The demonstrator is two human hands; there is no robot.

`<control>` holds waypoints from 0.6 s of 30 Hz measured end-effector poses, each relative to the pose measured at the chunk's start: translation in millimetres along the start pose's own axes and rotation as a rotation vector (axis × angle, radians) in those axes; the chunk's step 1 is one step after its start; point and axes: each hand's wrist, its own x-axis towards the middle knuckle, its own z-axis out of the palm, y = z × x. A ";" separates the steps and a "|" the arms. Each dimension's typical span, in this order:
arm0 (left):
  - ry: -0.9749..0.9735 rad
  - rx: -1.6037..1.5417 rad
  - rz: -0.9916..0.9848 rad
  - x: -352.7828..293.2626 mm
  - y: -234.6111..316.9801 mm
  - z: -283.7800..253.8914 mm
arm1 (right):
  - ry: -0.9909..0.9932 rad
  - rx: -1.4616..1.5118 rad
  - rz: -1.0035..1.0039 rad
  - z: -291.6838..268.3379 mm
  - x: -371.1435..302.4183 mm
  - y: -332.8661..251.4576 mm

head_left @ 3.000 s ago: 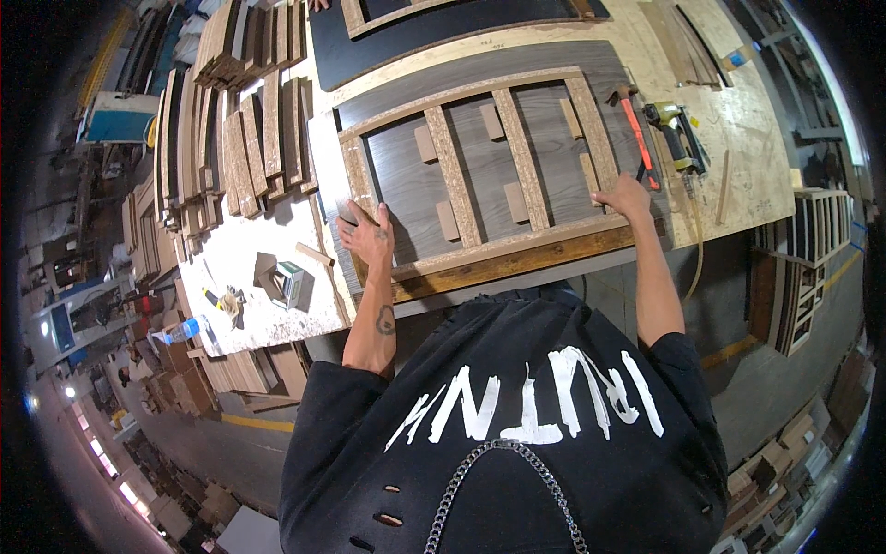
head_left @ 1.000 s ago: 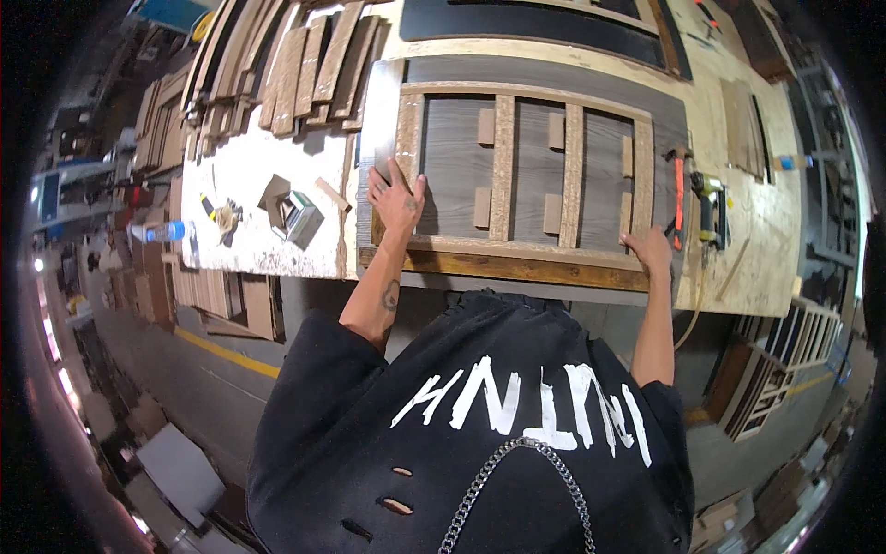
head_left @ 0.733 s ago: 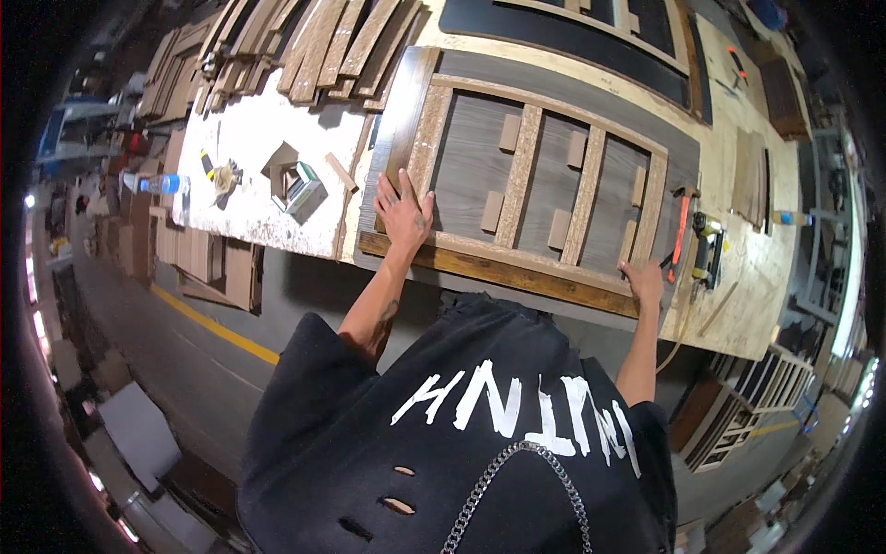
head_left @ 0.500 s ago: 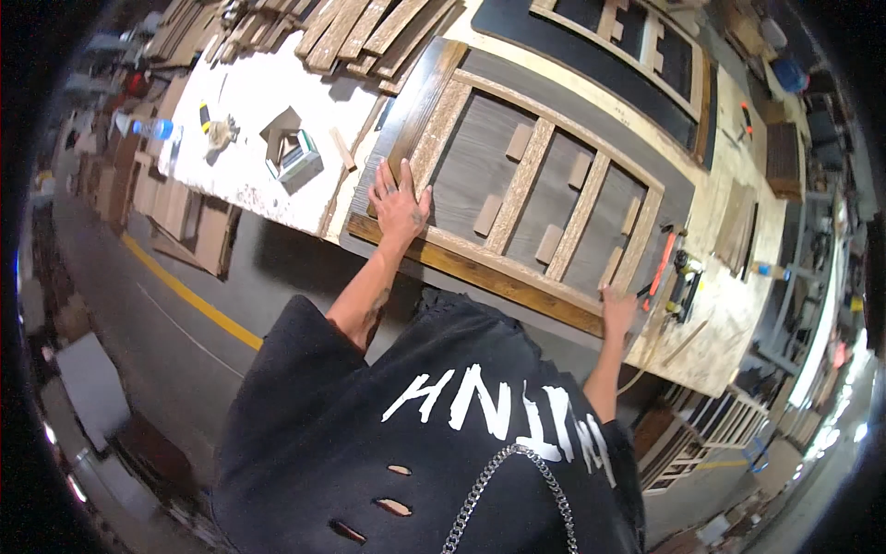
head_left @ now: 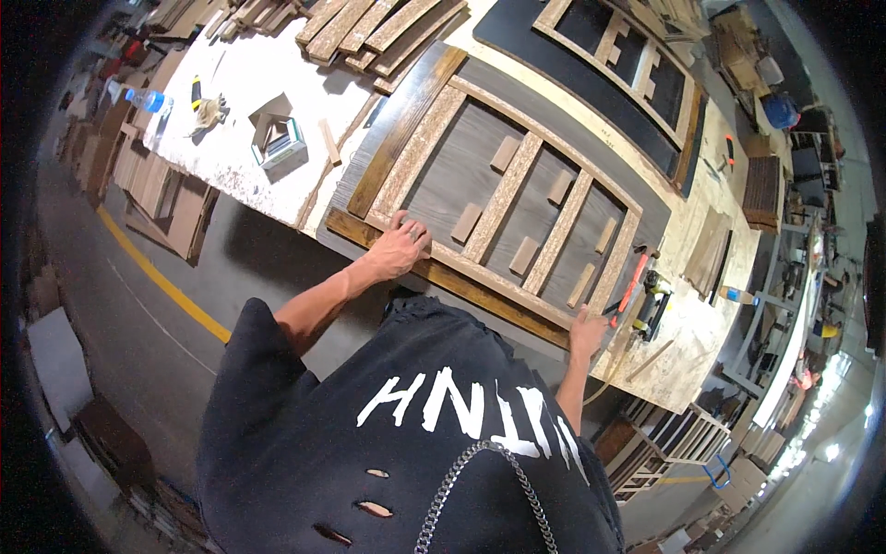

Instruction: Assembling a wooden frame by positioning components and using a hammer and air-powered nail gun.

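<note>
A ladder-like wooden frame (head_left: 505,197) lies flat on a grey wood-grain panel (head_left: 452,152). Dark brown wood strips run along its left side (head_left: 406,138) and near side (head_left: 471,290). Small wood blocks (head_left: 524,256) sit against its crossbars and within its openings. At the near left corner, my left hand (head_left: 399,249) has its fingers curled over the frame's near rail. My right hand (head_left: 587,332) grips the near right corner, its thumb on top and its other fingers partly hidden.
Right of the panel lie an orange-handled tool (head_left: 633,282) and a green-and-black power tool (head_left: 653,307). An open small box (head_left: 277,143), a glove (head_left: 210,113) and stacked wood strips (head_left: 369,32) are on the left. Another frame on a black panel (head_left: 526,55) lies beyond.
My left hand has moved from lying flat on the frame's left part to the near left corner, its fingers now curled. My right hand stays at the near right corner. The view has shifted.
</note>
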 end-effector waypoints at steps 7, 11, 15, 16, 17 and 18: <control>-0.011 0.031 0.141 54.1 21.5 -197.6 | -0.089 0.397 -0.257 -164.7 29.9 20.5; 0.088 0.032 0.278 107.6 6.3 -272.2 | -0.263 0.550 -0.288 -268.7 63.2 22.1; 0.321 0.075 0.381 166.1 -10.7 -300.2 | -0.233 0.956 -0.435 -269.4 126.0 21.3; 0.360 0.111 0.385 179.0 -6.9 -310.2 | -0.211 1.022 -0.467 -264.5 139.0 23.2; 0.381 0.072 0.419 187.4 -1.2 -317.8 | -0.222 1.052 -0.447 -262.3 146.2 30.8; 0.381 0.081 0.419 187.0 6.3 -331.2 | -0.221 1.060 -0.452 -262.9 148.5 29.5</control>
